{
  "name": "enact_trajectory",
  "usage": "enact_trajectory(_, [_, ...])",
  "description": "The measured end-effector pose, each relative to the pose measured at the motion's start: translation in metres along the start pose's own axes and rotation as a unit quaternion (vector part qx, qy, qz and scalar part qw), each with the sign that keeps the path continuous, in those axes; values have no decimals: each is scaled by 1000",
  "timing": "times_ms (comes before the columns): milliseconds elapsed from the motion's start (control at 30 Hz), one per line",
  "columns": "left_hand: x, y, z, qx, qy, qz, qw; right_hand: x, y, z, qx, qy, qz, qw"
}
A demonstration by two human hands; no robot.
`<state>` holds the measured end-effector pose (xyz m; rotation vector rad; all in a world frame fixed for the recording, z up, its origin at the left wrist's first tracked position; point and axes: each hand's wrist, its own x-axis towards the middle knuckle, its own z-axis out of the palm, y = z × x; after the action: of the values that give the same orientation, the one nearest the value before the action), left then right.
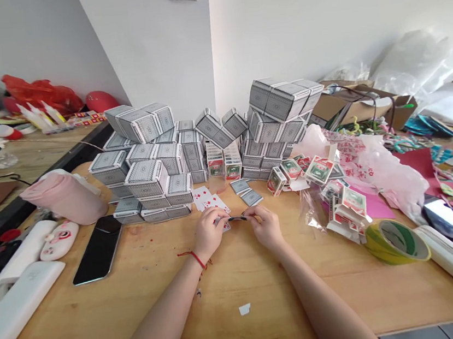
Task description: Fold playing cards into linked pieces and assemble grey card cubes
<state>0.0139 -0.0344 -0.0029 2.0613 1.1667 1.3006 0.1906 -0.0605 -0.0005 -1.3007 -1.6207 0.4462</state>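
My left hand point(208, 231) and my right hand point(265, 226) meet at the middle of the wooden table point(152, 305). Both pinch the ends of a small stack of playing cards point(236, 219) held edge-on between them. A red string bracelet circles my left wrist. Loose face-up cards point(209, 199) with red pips lie just beyond my left hand. Two face-down cards point(246, 192) lie beyond my right hand. Behind them rise piles of grey-patterned card boxes point(147, 162).
A black phone point(98, 250) and white cases lie at left beside a pink pouch point(67, 195). At right are red-green card boxes point(317, 172), a pink plastic bag, a yellow-green tape roll point(396, 241) and paper scraps. A paper bit point(245, 309) lies near me.
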Motion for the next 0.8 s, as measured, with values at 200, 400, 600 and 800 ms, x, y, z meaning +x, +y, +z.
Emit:
enact_trajectory(200, [-2,6,0,14,3,24,1000,-3,-3,-1,-4,6,11,1000])
enact_trajectory(400, [-2,6,0,13,2,21,1000,-3,-6,1,8,10,-4,1000])
enact_trajectory(600, [-1,8,-1,-3,-11,9,1000,-3,-6,4,23,-7,-1,1000])
enact_trajectory(800, [-4,10,2,-19,-53,6,998,-5,-10,6,37,-22,-11,999])
